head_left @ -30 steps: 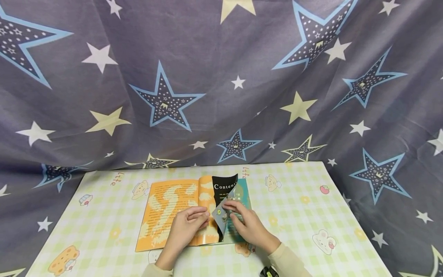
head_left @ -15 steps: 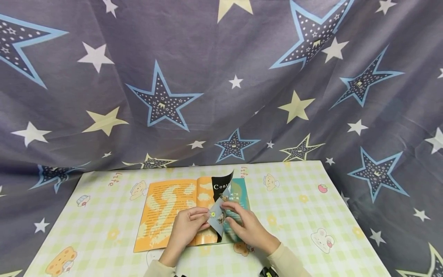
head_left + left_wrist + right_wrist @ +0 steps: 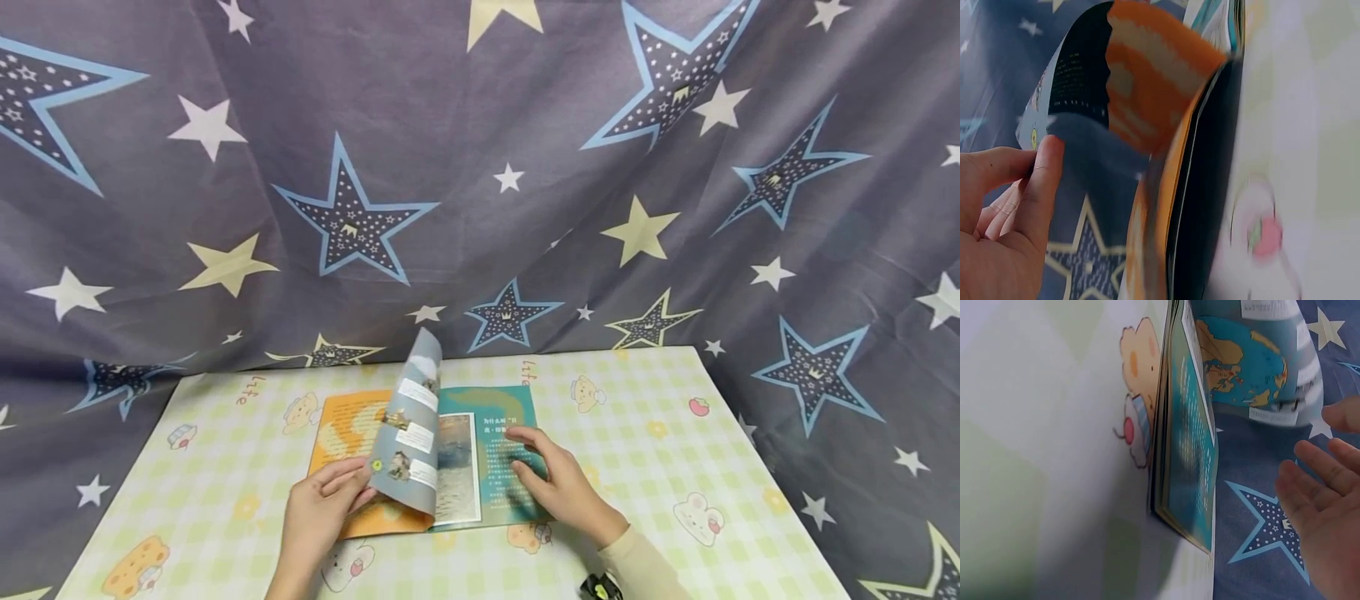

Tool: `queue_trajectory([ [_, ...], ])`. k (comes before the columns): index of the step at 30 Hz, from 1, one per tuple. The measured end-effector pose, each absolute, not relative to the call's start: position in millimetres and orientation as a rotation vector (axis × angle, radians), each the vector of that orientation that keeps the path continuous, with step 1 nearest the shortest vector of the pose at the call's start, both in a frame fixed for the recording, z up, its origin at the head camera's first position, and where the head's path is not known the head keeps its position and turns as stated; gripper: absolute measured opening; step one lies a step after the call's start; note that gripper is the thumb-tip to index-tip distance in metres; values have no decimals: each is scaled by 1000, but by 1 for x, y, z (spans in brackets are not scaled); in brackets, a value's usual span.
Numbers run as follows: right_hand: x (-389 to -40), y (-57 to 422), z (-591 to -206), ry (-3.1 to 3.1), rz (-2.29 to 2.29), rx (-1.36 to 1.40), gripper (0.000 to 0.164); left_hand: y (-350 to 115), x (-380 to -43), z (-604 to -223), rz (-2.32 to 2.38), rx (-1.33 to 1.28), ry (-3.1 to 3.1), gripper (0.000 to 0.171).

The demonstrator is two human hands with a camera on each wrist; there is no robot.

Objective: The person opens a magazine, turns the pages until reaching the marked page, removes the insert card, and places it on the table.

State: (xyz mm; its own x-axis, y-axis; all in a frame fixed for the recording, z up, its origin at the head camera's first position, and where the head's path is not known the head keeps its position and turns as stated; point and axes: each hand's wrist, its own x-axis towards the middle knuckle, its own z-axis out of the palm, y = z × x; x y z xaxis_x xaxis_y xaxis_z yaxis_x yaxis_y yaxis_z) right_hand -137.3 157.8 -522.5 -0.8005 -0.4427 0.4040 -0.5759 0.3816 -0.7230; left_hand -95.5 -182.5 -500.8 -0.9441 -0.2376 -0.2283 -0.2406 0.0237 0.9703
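Observation:
An illustrated book lies spread on the table, with an orange page at left and a teal page with a framed picture at right. My left hand pinches the lower outer corner of a raised grey-blue page, which curves upright over the spine. In the left wrist view the thumb and forefinger grip that page's edge, and its black-and-orange reverse side shows. My right hand hovers by the teal page's right part, fingers loosely bent, holding nothing; the right wrist view shows the fingers apart from the page.
A checked cloth with cartoon figures covers the table. Behind and to the right hangs a dark star-patterned curtain. A small black object sits by the right sleeve at the near edge.
The grey-blue page has swung from the right side leftward and up, drawn by the left hand, which moved left. The right hand has let go and shifted slightly right, uncovering the teal spread.

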Motion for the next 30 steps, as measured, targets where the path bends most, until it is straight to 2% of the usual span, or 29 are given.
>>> queue_trajectory([
  [8, -136, 165, -523, -2661, 1354, 860, 56, -219, -81, -505, 2120, -690, 2283, 37],
  [16, -134, 170, -526, -2973, 1088, 887, 68, -244, -69, -517, 1969, -920, 2371, 35],
  [30, -131, 172, -537, -3063, 812, 1088, 85, -260, -58, -533, 1711, -922, 2447, 41],
])
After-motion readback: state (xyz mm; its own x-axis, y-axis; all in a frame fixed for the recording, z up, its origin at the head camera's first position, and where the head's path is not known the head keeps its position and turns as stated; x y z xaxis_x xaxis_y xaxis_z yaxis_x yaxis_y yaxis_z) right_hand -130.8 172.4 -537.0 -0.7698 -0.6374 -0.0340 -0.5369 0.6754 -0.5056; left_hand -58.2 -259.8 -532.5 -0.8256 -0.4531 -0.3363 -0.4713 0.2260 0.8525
